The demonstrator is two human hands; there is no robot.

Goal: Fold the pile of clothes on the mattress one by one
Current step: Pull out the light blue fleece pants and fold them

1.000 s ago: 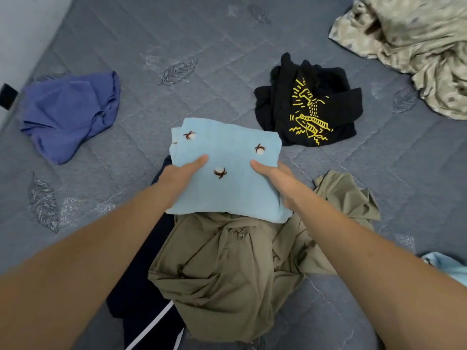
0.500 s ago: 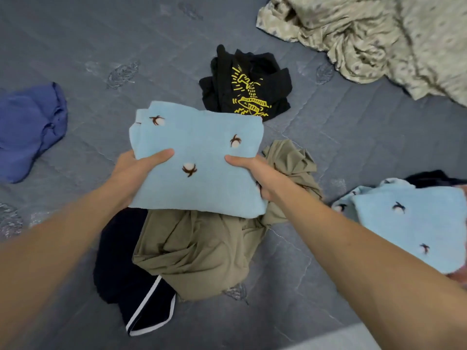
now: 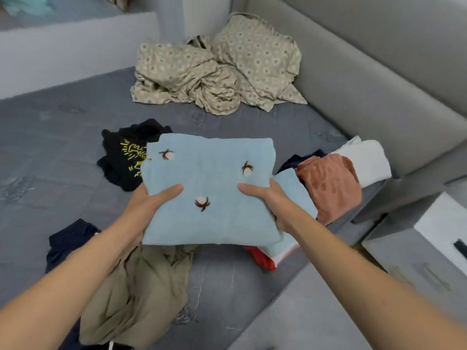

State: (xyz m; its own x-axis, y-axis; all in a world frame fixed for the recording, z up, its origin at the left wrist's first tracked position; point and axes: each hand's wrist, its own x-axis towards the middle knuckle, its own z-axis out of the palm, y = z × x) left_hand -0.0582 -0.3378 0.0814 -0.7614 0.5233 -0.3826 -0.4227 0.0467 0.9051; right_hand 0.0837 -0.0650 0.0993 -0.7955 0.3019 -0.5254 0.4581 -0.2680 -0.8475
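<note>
A folded light-blue garment with small cotton-flower prints is held in the air above the grey mattress. My left hand grips its left edge, thumb on top. My right hand grips its right edge the same way. Below it lies a crumpled olive garment on a dark navy garment. A crumpled black shirt with a yellow print lies behind on the left. To the right sit folded clothes: a light-blue piece, a rust-coloured one, a white one and a red one.
A rumpled beige patterned sheet lies at the far side of the mattress. A grey padded bed frame runs along the right. A white-grey bedside unit stands beyond the mattress's right edge.
Both hands have carried the blue garment to the right, toward the folded stack. The view has swung right and up, so the blue-violet garment on the left is out of view.
</note>
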